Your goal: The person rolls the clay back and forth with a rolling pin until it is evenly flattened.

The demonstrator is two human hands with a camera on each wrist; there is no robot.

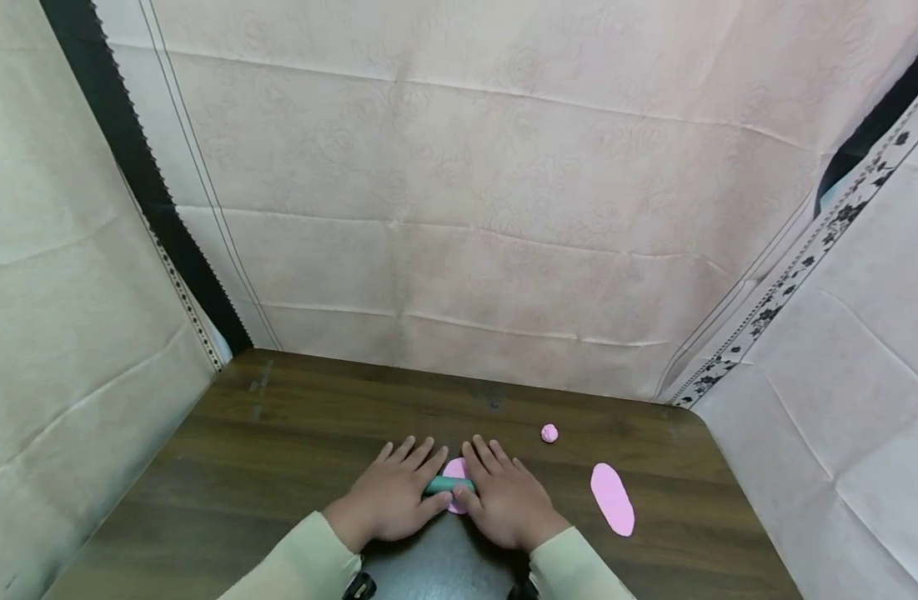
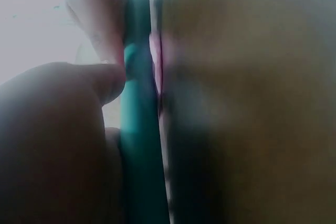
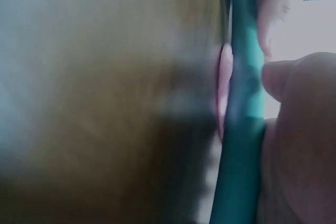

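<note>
A green rolling pin (image 1: 448, 484) lies crosswise over a flat piece of pink clay (image 1: 455, 469). Both hands press on the pin from above, fingers straight and spread away from the body. My left hand (image 1: 391, 496) covers the pin's left end, and my right hand (image 1: 507, 498) covers its right end. The thumbs point inward toward each other near the pin's middle. In the left wrist view the rolling pin (image 2: 140, 108) runs under the hand, with a thin pink edge of clay (image 2: 156, 61) beneath. The right wrist view shows the same pin (image 3: 244, 93) over the clay (image 3: 224, 85).
A small pink clay ball (image 1: 549, 433) sits on the brown wooden table (image 1: 293, 425), beyond the right hand. Farther right lies a long flat pink oval of clay (image 1: 612, 500). Pale cloth sheets (image 1: 459, 208) hang behind the table and at both sides.
</note>
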